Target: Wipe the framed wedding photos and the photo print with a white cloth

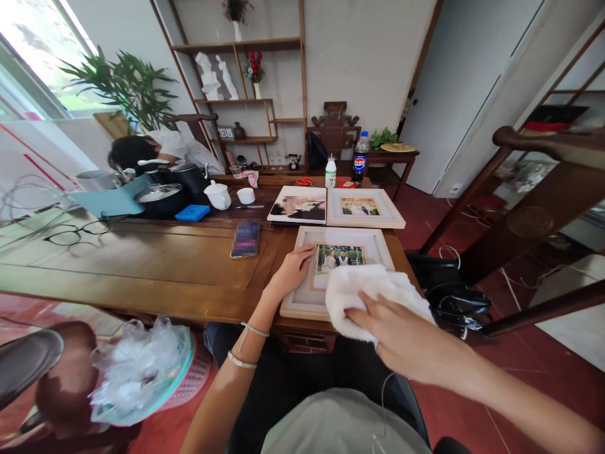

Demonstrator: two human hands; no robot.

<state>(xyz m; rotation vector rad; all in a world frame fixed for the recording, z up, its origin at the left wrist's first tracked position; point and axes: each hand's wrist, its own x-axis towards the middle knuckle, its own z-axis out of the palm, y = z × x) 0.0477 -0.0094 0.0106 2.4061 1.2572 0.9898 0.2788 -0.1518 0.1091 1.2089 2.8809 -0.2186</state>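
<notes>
A white picture frame (297, 302) with a small photo of two people (338, 257) lies flat at the table's near edge. My left hand (293, 268) rests on its left side, fingers stretched toward the photo and holding nothing. In my right hand (385, 325) is a folded, fluffy white cloth (363, 287), pressed over the frame's lower right part, which it hides. Behind it lies a second white picture frame (397, 214) with another photo. A dark-and-white picture panel (297, 205) sits to its left, partly blurred.
A phone-like dark object (246, 238) lies left of the frames. Behind them stand a white bottle (331, 173), a cola bottle (360, 157) and red-handled scissors (305, 181). Further left are a white teapot (218, 195) and glasses (63, 235). A bin (189, 378) stands below; a person (179, 148) leans down opposite.
</notes>
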